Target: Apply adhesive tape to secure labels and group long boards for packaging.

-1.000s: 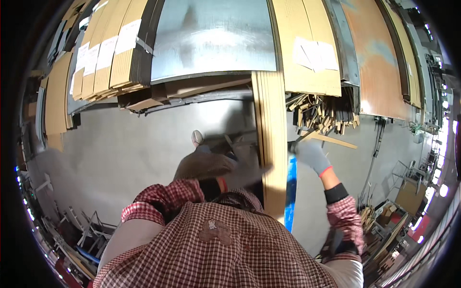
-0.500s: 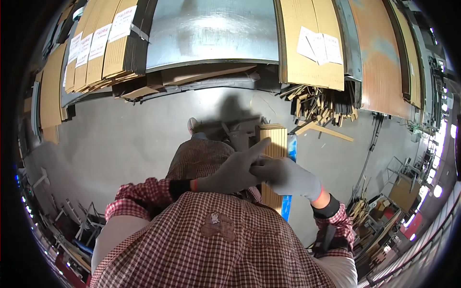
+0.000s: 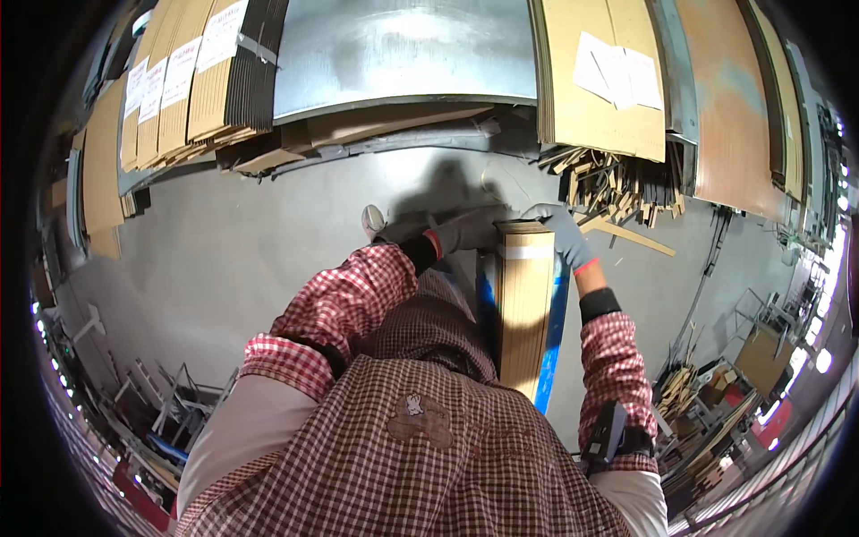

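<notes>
A long bundle of upright brown cardboard sheets stands in front of me on a narrow bench with blue along its sides. A pale band crosses the top near its far end. My right hand, in a grey glove, curls round the far right corner, its fingers bent over the end. From the other side my left hand, also gloved, reaches across to the far left corner. That hand lies in shadow, and its fingertips are partly hidden; both hands appear closed on the bundle's far end.
Beyond the floor stands a metal-topped table, with labelled cardboard stacks at left and another stack at right. Loose strips pile beneath the right stack. One shoe shows on the grey floor.
My hands were together above the bundle; now they have parted and moved to its far end, one at each side. The pale band now shows.
</notes>
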The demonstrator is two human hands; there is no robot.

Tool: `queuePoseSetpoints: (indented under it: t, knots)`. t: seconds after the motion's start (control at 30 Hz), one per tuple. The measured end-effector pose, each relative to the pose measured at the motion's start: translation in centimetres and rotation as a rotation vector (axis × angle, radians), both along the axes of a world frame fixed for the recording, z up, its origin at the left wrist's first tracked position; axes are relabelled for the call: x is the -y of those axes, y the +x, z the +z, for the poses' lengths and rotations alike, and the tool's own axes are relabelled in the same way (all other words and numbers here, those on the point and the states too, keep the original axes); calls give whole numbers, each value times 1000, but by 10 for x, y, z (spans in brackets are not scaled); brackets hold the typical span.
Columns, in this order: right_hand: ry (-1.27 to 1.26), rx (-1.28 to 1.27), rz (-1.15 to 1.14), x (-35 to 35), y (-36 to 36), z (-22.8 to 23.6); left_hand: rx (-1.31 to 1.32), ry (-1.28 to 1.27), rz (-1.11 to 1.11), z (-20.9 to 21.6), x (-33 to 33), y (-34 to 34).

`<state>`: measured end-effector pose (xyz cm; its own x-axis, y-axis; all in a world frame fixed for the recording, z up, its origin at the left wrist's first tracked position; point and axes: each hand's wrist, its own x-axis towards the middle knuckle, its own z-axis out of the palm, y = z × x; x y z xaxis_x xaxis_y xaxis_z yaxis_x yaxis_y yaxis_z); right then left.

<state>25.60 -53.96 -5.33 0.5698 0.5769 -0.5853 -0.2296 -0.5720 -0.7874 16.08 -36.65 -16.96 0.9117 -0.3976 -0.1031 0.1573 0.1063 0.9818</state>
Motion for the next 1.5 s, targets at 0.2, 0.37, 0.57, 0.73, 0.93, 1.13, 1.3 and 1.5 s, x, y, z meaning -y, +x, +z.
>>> queuePoseSetpoints:
  t: [0.2,0.37,0.57,0.73,0.93,1.13,1.3,1.5]
  knots:
    - [-392,720,-256,-55,-85,100,-399,267,-153,-35,-3,7]
    - [-803,898,-132,-47,-116,66,-500,-169,-21,102,-65,-20]
    - [-691,1326,-54,-33,-126,52,327,169,-230,178,-10,7]
    - [-5,558,-726,39,-96,138,415,744,-102,163,31,16]
    - [-429,510,271,12,-32,136,545,684,46,156,32,6]
    - [-371,807,827,41,34,60,679,980,186,153,44,-1]
    - [-1092,689,699,152,45,-24,869,1229,-71,161,36,25]
    - [-508,830,89,16,-26,44,-124,294,235,129,-19,-6]
